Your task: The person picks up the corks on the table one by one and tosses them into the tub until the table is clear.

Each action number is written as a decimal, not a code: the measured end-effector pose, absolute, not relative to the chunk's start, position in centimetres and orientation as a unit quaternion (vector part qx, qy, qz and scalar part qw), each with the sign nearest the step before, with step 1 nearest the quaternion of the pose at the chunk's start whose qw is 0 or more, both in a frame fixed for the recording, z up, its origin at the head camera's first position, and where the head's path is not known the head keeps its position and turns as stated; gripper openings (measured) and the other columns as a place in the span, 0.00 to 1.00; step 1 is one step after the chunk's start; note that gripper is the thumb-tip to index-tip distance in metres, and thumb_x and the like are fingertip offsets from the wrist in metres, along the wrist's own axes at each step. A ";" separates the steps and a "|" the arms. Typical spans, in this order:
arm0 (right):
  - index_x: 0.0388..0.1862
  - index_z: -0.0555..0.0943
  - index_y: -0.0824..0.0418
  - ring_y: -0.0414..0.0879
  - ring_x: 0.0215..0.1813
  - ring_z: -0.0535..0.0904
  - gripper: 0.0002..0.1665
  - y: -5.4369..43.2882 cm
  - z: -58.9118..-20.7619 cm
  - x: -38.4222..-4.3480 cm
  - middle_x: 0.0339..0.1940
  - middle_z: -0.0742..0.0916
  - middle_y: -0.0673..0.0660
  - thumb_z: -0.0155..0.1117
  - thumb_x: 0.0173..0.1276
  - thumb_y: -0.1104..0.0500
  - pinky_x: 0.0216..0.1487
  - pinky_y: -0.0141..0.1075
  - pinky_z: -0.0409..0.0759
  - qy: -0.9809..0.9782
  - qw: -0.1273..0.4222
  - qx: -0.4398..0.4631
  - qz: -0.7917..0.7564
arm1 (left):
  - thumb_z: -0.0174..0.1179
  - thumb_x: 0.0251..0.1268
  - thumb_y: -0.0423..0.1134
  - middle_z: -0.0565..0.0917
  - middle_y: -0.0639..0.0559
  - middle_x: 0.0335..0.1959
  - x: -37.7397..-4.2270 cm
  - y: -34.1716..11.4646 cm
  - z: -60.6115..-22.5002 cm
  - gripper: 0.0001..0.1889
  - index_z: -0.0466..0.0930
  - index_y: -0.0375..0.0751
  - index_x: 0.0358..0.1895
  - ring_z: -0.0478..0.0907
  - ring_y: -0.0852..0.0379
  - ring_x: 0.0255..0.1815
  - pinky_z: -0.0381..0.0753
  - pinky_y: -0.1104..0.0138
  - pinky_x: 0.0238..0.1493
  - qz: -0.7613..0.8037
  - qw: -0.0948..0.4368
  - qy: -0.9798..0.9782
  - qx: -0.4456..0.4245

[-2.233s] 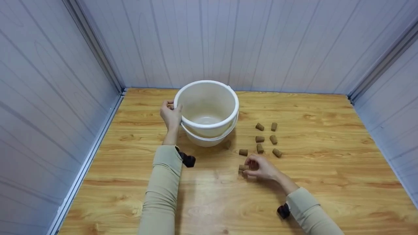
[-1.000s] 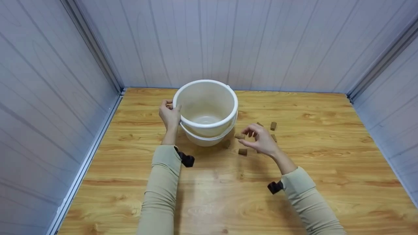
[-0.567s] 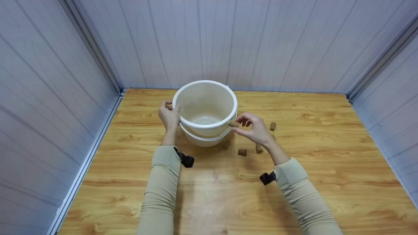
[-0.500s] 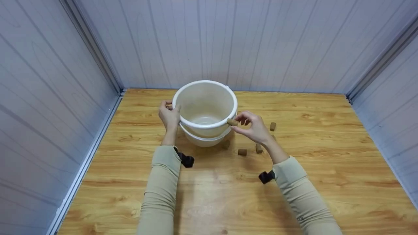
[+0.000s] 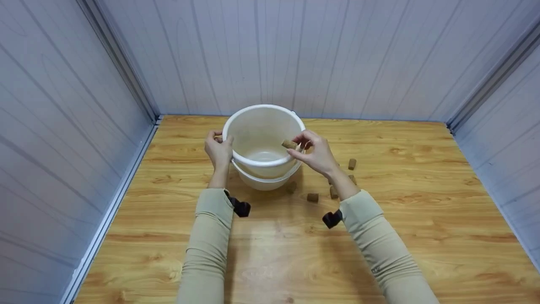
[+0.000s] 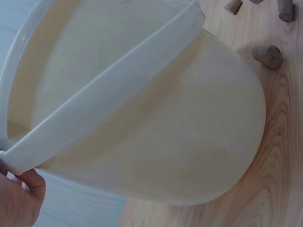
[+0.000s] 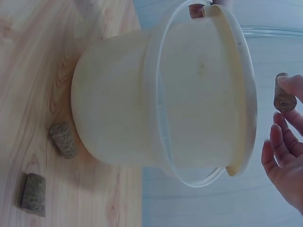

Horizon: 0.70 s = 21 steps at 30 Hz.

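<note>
A white plastic bucket (image 5: 270, 171) stands upright on the wooden table, its handle hanging down at the front. My left hand (image 5: 219, 152) grips the bucket's rim on the left; its thumb lies over the edge. In the left wrist view, fingers of that hand (image 6: 19, 201) show beside the rim at the lower left. Between thumb and fingertips, my right hand (image 5: 316, 154) pinches a brown cork (image 5: 289, 144) over the right side of the bucket's mouth. The right wrist view shows this cork (image 7: 284, 97) just above the rim, apart from it.
Several corks lie on the table right of the bucket, among them one cork (image 5: 312, 197) in front and another (image 5: 352, 164) farther back. One cork (image 6: 268, 56) lies close to the bucket's base. Pale panel walls (image 5: 270, 55) enclose the table (image 5: 270, 261) behind and at both sides.
My right hand picked up a cork from the table at the front, lifted it and carried it up and left, past the bucket's rim to over its mouth. The left hand stayed at the rim.
</note>
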State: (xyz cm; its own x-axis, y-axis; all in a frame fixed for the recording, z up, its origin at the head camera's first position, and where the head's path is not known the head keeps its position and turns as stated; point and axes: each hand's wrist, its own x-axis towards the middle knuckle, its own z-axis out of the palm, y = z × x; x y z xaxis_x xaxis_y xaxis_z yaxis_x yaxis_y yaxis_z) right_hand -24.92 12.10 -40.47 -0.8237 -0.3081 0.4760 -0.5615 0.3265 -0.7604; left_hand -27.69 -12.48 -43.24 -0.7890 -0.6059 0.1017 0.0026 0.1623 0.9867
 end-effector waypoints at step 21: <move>0.37 0.80 0.72 0.47 0.32 0.73 0.13 10.2 -40.9 -27.5 0.31 0.80 0.58 0.72 0.56 0.66 0.34 0.30 0.71 -0.820 0.142 0.257 0.491 | 0.62 0.52 0.24 0.70 0.54 0.19 -27.6 -12.6 -43.2 0.09 0.77 0.29 0.38 0.67 0.61 0.23 0.66 0.72 0.25 -0.610 0.253 -0.722 0.207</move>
